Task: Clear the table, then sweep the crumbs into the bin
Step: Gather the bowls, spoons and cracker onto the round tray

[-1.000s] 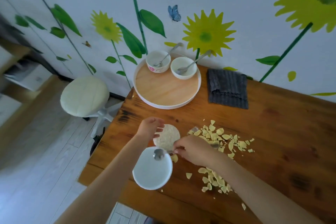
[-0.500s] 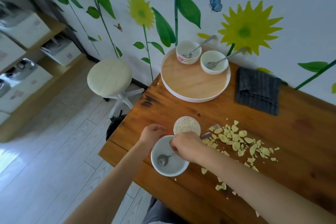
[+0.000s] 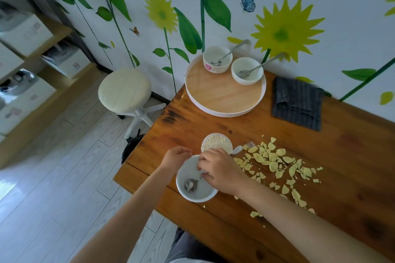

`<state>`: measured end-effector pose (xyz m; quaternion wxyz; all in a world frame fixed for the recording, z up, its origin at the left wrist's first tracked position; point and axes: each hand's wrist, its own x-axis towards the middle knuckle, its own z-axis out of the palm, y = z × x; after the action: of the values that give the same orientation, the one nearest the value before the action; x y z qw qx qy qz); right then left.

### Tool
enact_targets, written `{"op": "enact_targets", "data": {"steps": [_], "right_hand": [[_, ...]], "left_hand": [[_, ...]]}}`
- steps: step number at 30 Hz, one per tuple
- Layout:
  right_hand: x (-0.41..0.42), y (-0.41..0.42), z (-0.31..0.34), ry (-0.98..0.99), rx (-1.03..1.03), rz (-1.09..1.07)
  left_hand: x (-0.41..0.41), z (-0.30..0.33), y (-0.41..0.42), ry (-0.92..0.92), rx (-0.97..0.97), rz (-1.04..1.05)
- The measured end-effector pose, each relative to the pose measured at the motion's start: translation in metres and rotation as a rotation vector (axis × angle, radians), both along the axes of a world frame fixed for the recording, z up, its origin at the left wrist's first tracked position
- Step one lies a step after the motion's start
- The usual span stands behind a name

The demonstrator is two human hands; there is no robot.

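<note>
near the left edge of the wooden table (image 3: 320, 156), toward its near corner, a white bowl (image 3: 193, 193) sits with a metal spoon (image 3: 192, 182) lying inside it, the spoon's scoop down at the bowl's bottom and its handle rising toward the right hand (image 3: 220, 170). the right hand hovers over the bowl's far right rim with fingers curled and pinches the top of the spoon handle. the left hand (image 3: 176, 158) grips the bowl's far left rim, fingers bent over the edge. just beyond the bowl, touching or almost touching the right hand, stands a small round dish (image 3: 216, 142) filled with pale crumbly bits. a second utensil's metal end (image 3: 237, 149) pokes out from behind the right hand, beside the dish. to the right of the hands a loose spread of yellowish crumbs (image 3: 275, 161) covers the middle of the table and trails toward the near edge beside the right forearm. at the far left corner, against the wall, a round wooden tray (image 3: 222, 96) with a white rim holds a flower-patterned bowl (image 3: 217, 63) and a plain white bowl (image 3: 246, 71), each with a spoon leaning in it. a folded dark grey cloth (image 3: 298, 102) lies by the far edge, just right of the tray. a cream-topped stool (image 3: 125, 90) stands on the floor past the table's left edge.
</note>
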<state>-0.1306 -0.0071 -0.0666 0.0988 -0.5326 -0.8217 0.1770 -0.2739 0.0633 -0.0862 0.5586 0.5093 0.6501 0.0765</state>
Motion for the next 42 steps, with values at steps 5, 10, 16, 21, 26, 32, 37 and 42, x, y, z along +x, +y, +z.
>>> {"op": "enact_targets", "data": {"steps": [5,10,16,21,26,32,37,42], "right_hand": [[0.019,0.0,0.035,0.186,-0.523,-0.297],[0.026,-0.007,0.027,0.056,-1.04,-0.432],[0.017,-0.012,0.005,0.579,-1.164,-0.705],[0.018,-0.007,0.012,0.621,-1.15,-0.741],[0.03,0.014,0.035,0.683,-1.115,-0.746],[0.058,0.058,0.061,0.785,-1.015,-0.792],[0.077,0.11,0.061,0.934,-0.901,-0.912],[0.081,0.159,0.044,1.022,-0.869,-0.984]], "left_hand": [[-0.003,0.004,0.0,-0.025,-0.05,-0.061],[-0.008,0.005,0.001,-0.047,-0.117,-0.043],[-0.012,0.008,0.002,-0.078,-0.246,-0.036],[-0.013,0.014,0.009,-0.11,-0.237,-0.071],[-0.007,0.029,0.031,-0.149,-0.216,-0.068],[0.014,0.057,0.083,-0.332,-0.166,-0.019],[0.041,0.061,0.121,-0.451,-0.03,0.183],[0.07,0.054,0.167,-0.328,0.042,0.174]]}}
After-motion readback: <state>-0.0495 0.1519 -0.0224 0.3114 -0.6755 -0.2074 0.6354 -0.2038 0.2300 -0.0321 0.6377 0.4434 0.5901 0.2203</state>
